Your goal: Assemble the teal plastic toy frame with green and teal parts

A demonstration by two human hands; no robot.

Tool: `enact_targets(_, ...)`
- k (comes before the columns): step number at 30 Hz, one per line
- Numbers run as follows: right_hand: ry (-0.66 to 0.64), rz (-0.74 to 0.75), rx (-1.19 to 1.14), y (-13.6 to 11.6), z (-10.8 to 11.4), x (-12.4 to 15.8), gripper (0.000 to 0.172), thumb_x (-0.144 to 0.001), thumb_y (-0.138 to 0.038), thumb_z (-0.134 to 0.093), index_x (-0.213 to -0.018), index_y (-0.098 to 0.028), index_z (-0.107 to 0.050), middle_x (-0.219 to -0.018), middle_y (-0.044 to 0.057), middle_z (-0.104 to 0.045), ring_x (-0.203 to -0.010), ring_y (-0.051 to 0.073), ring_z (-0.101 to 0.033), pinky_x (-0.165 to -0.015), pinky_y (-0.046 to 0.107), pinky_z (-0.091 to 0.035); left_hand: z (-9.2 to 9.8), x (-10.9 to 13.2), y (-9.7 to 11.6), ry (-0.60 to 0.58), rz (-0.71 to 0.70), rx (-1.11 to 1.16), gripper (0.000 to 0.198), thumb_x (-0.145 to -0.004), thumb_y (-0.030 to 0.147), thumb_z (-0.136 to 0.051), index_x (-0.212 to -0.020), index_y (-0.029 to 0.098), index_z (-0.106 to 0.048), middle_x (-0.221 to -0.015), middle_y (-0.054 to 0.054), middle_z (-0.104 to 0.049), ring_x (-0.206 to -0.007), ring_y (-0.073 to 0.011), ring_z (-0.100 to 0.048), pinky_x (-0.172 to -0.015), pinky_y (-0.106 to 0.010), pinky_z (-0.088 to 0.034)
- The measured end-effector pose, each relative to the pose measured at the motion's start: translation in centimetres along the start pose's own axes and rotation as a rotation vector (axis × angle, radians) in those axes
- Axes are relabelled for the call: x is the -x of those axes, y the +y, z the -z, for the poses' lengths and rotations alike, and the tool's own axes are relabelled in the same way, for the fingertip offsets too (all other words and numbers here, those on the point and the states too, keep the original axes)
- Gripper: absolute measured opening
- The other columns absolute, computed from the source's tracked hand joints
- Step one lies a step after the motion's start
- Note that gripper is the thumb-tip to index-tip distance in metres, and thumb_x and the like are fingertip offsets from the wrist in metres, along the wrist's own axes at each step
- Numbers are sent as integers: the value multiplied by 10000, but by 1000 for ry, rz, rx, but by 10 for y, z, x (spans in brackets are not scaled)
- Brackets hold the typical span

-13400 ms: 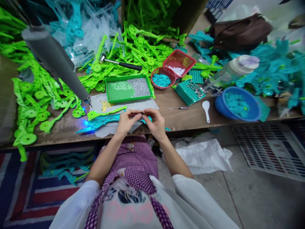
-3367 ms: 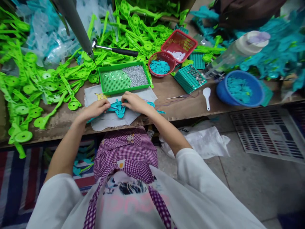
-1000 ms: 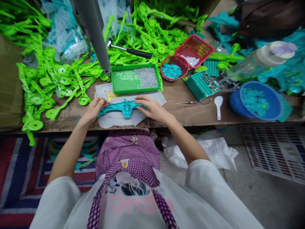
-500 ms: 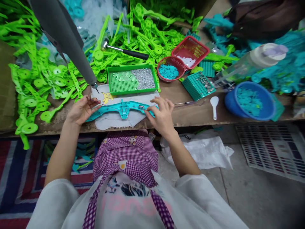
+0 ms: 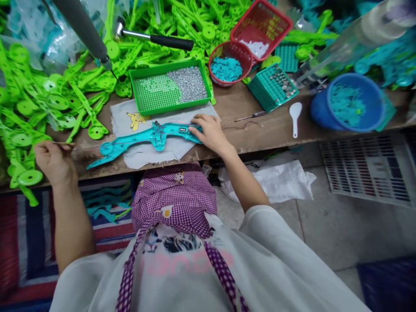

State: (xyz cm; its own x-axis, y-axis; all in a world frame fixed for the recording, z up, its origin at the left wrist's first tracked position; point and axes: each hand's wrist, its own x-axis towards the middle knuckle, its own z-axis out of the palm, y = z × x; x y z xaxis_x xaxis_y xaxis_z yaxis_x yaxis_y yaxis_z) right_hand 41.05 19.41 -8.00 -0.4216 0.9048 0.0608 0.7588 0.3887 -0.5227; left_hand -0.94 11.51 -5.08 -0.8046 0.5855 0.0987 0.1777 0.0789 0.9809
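Evidently, the left hand (image 5: pixel 56 162) has its fingers pinched narrow on a thin wire (image 5: pixel 125 142), held out well to the left of the right fingers. From that pinch the wire comes back almost straight and runs along the part (image 5: pixel 136 138), which suggests it is drawn out to take up slack. The fingers of the right hand (image 5: pixel 211 132) lie over the part's right end, thumb slightly apart from the others, probably so that the part does not slide under the pull; whether they grip its edges or only press down, I cannot tell. A small metallic piece (image 5: pixel 183 129) sits on the part just left of the right thumb.

The part rests on the desk (image 5: pixel 273 128), mostly over a cloth (image 5: pixel 139 161), between the two hands: touching the right fingers, apart from the left. The cloth perhaps keeps its surface from scuffing. Beyond the part, the tray (image 5: pixel 175 107) of silvery bits and the driver (image 5: pixel 86 32), its tip downward, look set for an easy reach from either set of fingers.

The part's long axis runs left to right across the person's front, slightly bowed. Its left end tapers, bends toward the person and points to the desk's near edge, just right of the left hand; the other end goes under the right fingers. A stub at mid-length points toward the person.
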Motion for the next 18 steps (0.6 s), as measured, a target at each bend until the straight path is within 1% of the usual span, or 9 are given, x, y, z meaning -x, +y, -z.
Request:
enact_targets(3,7,-21,-25,1,3,-3,293,-974,-376,-426,-981,-185,-648,-1151,125,-650,-1124,277,-568,-1013,462,-350,-10,-3,1,133,-59,-53,289,-998,59,-303,-767,227,-264,-555,122,-323,-489,-73,-373,-665,-189,-462)
enact_targets(5,-9,-41,-3,0,7,-3,298,-980,-369,-410,-933,-182,-637,-1090,127,-650,-1071,282,-574,-972,455,-370,-18,0,3,147,-66,-137,303,-986,9,-262,-771,223,-266,-606,112,-317,-500,-63,-369,-631,-164,-424)
enact_targets(8,-15,-82,65,1,10,-4,334,-993,-401,-371,-959,-180,-619,-1079,138,-626,-1055,300,-560,-951,470,-370,-23,5,5,47,-64,-200,299,-975,-3,-282,-777,222,-285,-636,105,-321,-496,-66,-356,-610,-174,-413)
enact_targets(11,-27,-89,116,-1,10,-9,377,-1006,-433,-324,-1048,-181,-601,-1128,151,-606,-1116,316,-536,-989,506,-345,-23,5,2,-24,-179,-270,257,-946,4,-347,-797,212,-327,-703,82,-367,-541,-72,-400,-656,-194,-436)
enact_targets(13,-15,-40,130,-4,15,-10,396,-1010,-447,-303,-1119,-194,-589,-1188,147,-598,-1174,313,-519,-1024,529,-325,-19,3,-1,-86,-240,-395,205,-898,14,-430,-811,193,-385,-756,57,-411,-635,-87,-458,-743,-215,-456)
enact_targets(14,23,-16,132,-5,19,-7,402,-1011,-456,-300,-1155,-207,-581,-1222,138,-592,-1203,304,-512,-1041,534,-317,-16,4,-4,-125,-266,-461,175,-872,23,-461,-823,185,-417,-789,38,-445,-708,-102,-496,-802,-234,-462)
enact_targets(16,161,-7,128,-4,31,9,407,-1008,-474,-306,-1203,-232,-569,-1267,114,-581,-1244,282,-504,-1062,536,-316,-8,8,-7,-160,-339,-562,146,-822,54,-510,-877,180,-462,-910,-14,-520,-902,-147,-553,-921,-286,-450)
enact_targets(17,253,-35,116,0,37,23,407,-1006,-478,-310,-1206,-237,-570,-1268,107,-583,-1250,271,-508,-1064,531,-326,-2,13,-9,-134,-386,-590,164,-805,81,-521,-920,185,-465,-990,-43,-539,-996,-170,-557,-960,-310,-440)
enact_targets(18,350,-87,92,6,42,41,406,-1003,-479,-316,-1192,-233,-578,-1252,106,-592,-1242,263,-518,-1056,522,-345,5,20,-9,-81,-431,-604,196,-797,117,-524,-963,194,-455,-1062,-67,-540,-1065,-189,-550,-975,-330,-438)
